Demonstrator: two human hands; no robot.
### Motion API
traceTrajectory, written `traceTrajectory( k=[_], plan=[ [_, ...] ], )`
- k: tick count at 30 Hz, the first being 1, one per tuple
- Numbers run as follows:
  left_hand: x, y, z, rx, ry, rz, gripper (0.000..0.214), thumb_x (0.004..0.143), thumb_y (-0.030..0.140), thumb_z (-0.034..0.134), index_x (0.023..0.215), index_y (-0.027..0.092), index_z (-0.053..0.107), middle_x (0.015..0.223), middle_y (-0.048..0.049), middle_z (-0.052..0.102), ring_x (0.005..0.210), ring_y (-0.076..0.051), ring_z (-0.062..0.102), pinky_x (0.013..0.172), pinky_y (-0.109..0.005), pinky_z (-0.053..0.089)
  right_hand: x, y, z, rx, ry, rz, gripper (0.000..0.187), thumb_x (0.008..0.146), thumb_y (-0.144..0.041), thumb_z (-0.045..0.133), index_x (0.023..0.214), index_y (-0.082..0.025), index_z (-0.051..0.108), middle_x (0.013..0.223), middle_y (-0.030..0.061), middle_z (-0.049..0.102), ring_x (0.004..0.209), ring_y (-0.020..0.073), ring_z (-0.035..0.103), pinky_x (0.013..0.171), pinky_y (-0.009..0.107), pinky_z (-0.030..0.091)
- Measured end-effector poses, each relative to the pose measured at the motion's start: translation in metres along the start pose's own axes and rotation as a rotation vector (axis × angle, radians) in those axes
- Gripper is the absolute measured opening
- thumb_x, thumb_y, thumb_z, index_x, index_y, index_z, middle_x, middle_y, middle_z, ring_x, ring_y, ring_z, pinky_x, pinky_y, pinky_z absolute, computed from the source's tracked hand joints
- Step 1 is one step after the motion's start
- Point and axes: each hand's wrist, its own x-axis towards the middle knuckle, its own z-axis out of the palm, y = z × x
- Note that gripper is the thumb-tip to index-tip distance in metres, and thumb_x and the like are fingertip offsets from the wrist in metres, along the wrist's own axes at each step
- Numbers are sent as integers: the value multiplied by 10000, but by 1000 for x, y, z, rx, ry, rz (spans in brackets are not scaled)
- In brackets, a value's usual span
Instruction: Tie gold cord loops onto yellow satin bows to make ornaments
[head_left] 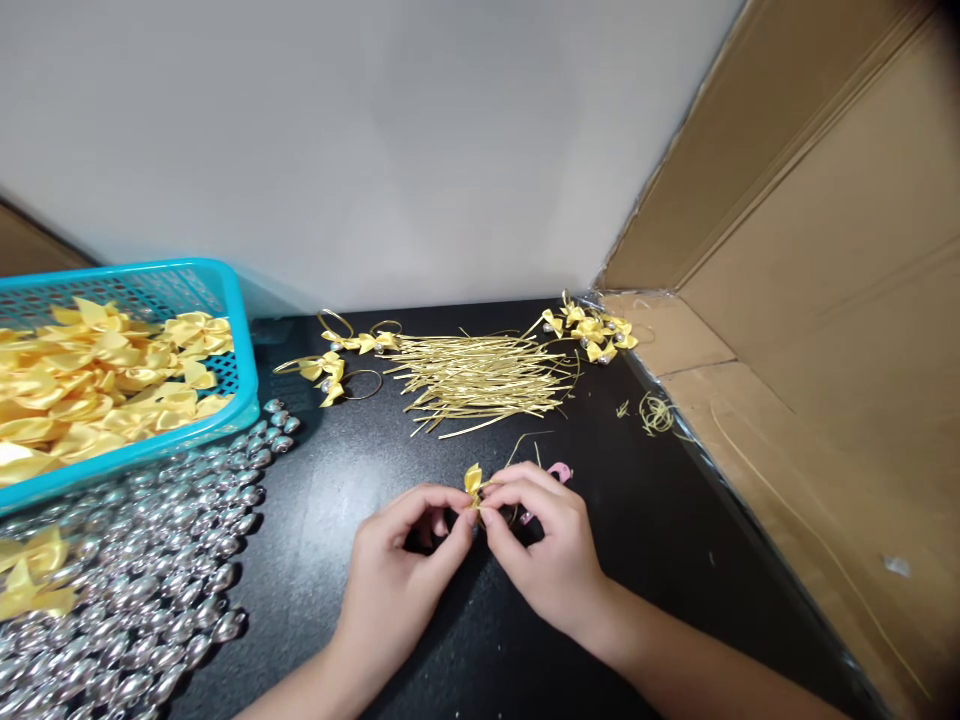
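In the head view, the left hand [397,560] and right hand [551,545], thumbs and forefingers closed to a fine pinch, together hold a small, gold-corded yellow satin bow [473,478] just nearer than the loose pile of straight, shiny gold cords [487,380] on the black tabletop [322,540].

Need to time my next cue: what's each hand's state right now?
Left hand: closed, fingertips pinching the yellow bow.
Right hand: closed, fingertips pinching at the same bow; exact part gripped can't be told.
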Motion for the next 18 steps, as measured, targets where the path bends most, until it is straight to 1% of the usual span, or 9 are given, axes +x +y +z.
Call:
traceTrajectory(
  k=[8, 13, 18],
  plan=[
    [1, 3, -1, 18, -7, 43, 89, 789, 251, 659, 742, 204, 718, 584, 18, 632, 528, -136, 523, 480, -224, 393, 0, 1, 1, -7, 4, 11, 169, 764, -48, 584, 732, -200, 650, 783, 36, 694, 739, 153, 679, 700, 255, 555],
    [-1, 1, -1, 19, -19, 45, 83, 795, 242, 662, 747, 210, 721, 648, 8, 683, 548, -137, 546, 503, -230, 420, 1, 1, 1, -8, 17, -18, 164, 758, -42, 592, 724, -192, 647, 761, 35, 692, 724, 149, 678, 679, 242, 553],
    [-1, 0, -1, 8, -18, 44, 77, 788, 234, 671, 732, 210, 719, 668, 5, 696, 559, -139, 557, 515, -233, 431, 2, 0, 1, -9, 17, -35, 159, 758, -38, 596, 721, -186, 642, 745, 36, 690, 714, 146, 675, 676, 233, 552]
  ],
)
